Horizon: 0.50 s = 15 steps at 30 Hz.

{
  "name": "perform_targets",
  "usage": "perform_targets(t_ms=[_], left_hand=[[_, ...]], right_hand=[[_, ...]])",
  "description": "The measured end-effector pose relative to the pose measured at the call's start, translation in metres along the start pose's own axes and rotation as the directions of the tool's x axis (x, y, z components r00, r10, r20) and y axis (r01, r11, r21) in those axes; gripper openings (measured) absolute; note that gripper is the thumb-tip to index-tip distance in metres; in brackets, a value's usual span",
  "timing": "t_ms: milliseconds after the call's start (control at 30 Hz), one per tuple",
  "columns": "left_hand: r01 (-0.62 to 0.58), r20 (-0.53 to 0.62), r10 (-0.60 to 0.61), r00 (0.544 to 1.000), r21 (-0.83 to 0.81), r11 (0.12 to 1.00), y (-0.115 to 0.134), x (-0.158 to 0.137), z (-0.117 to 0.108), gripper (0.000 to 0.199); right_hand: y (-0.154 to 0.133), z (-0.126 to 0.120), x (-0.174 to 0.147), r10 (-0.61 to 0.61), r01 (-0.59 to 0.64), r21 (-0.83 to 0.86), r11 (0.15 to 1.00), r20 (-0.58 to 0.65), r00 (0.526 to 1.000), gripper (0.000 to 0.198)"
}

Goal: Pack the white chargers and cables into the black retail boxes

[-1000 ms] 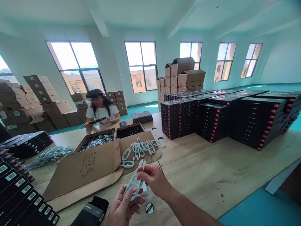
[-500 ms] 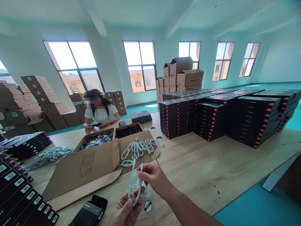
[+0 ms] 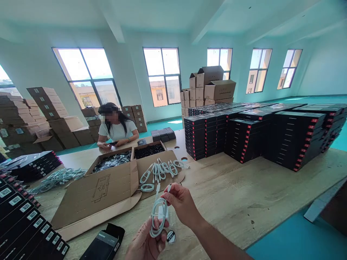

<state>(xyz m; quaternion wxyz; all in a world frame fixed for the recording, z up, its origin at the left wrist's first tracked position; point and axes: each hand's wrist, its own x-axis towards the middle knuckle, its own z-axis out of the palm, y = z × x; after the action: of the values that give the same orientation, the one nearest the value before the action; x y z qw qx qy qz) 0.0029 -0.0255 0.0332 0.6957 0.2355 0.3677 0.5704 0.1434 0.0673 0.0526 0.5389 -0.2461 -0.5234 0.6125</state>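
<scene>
In the head view, one white cable (image 3: 154, 217), wound in a coil, was between my two hands, above the counter (image 3: 222, 191). The fingers of my left hand (image 3: 148, 236) were clamped on the lower loops; those of my right hand (image 3: 181, 202) were pinched together on one connector at the top, while the other connector stood free. I judged that the step in hand was arranging this coil and its ends, and that the next move called for a gentle grip, so that the loops did not spread. Just beside my left fingertips I counted one round label (image 3: 171, 237). Left of my fingers lay one open black box (image 3: 104, 242). Ahead of them, one small coil (image 3: 147, 187) lay near a group of white cables (image 3: 160, 170), too overlapped to count.
</scene>
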Motion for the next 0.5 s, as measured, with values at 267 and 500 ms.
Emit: perform_targets(t_ms=[267, 500], left_hand=[[-0.001, -0.002, 0.001, 1.0, -0.073, 0.997, -0.001, 0.0, 0.006, 0.034], [-0.102, -0.071, 0.107, 0.992, 0.071, 0.992, -0.004, 0.0, 0.008, 0.042]], right_hand=[[0.007, -0.005, 0.002, -0.004, 0.003, -0.075, 0.997, -0.021, 1.0, 0.04], [0.011, -0.005, 0.001, 0.085, -0.09, 0.042, 0.995, 0.092, 0.992, 0.056]])
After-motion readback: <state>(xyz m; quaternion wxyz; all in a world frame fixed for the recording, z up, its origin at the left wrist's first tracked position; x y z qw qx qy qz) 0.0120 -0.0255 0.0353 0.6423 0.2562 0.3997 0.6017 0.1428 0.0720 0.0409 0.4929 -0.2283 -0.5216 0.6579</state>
